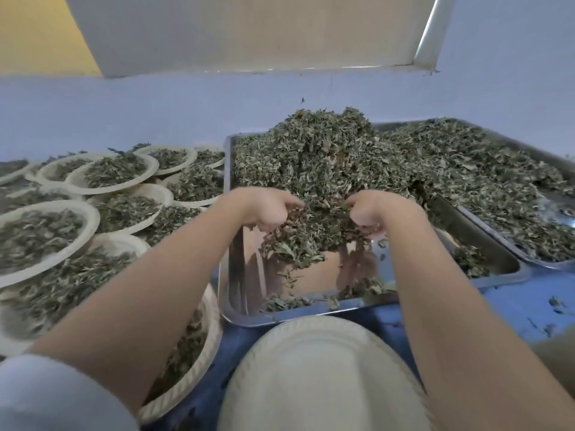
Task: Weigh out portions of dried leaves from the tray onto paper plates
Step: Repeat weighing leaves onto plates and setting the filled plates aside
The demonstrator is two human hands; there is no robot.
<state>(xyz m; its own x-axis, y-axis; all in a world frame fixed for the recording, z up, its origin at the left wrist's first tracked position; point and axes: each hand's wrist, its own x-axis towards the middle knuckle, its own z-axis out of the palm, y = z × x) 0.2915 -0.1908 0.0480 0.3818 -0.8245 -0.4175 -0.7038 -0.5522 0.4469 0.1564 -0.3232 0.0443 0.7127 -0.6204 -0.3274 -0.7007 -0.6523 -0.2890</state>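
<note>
Dried leaves (326,157) heaped high in the steel tray (239,293); both hands in at the near edge of the pile, left hand (267,209) and right hand (371,213) each with its grip curled round a clump of leaves; empty paper plate (320,377) just in front of the tray; filled plates (115,175) crowd the worktop (513,303) left of the tray.
</note>
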